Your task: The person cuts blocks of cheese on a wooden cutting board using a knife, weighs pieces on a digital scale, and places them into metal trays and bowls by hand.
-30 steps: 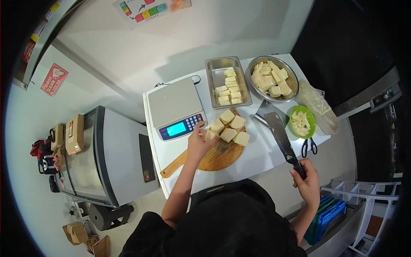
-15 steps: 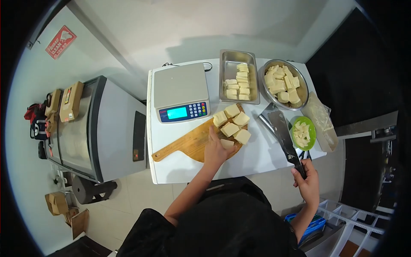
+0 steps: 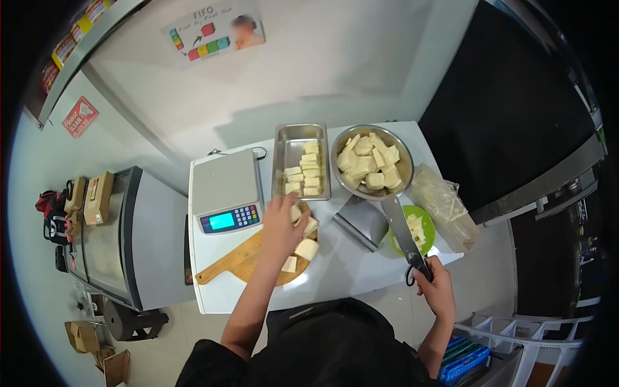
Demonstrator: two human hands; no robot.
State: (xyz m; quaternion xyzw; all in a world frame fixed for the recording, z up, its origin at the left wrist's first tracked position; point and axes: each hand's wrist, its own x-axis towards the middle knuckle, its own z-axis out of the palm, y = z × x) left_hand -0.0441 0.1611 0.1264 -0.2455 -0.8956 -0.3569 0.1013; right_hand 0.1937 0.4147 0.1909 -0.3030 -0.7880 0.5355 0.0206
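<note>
My left hand [image 3: 278,222] hides some of the pale blocks [image 3: 307,249] on the wooden board [image 3: 229,259] (how many, I can't tell).

Desk [image 3: 348,277], contents by place:
- Left edge, toward the far corner: scale [image 3: 225,184].
- Far edge, middle: tray [image 3: 293,151], right of the scale; cut pieces [image 3: 311,164] in it.
- Far edge, toward the right corner: large bowl [image 3: 334,166], beside the tray; chunks [image 3: 371,166] in it.
- Right edge: bag [image 3: 445,206].
- Between bag and scraper [image 3: 362,222]: small bowl [image 3: 430,237], slices [image 3: 417,231] in it.
- Before the scale: board [image 3: 225,259], handle at the left edge; blocks [image 3: 307,249] on its right part.
</note>
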